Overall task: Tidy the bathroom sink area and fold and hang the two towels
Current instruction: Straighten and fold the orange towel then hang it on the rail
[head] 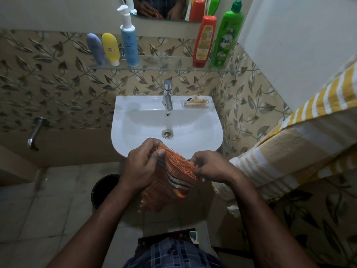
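Note:
An orange striped towel [172, 180] hangs folded between my hands, just in front of the white sink [135, 120]. My left hand [143, 163] pinches its fringed top edge at the left corner. My right hand [210, 165] pinches the same edge at the right. The towel's lower part droops below my wrists. A yellow and white striped towel [286, 151] hangs over a rail on the right wall.
A glass shelf [164, 62] above the tap [167, 95] holds a blue tube, a yellow tube, a white pump bottle [128, 41], an orange bottle [203, 41] and a green bottle [227, 37]. A small packet [195, 103] lies on the sink rim. A dark bin [104, 188] stands on the floor.

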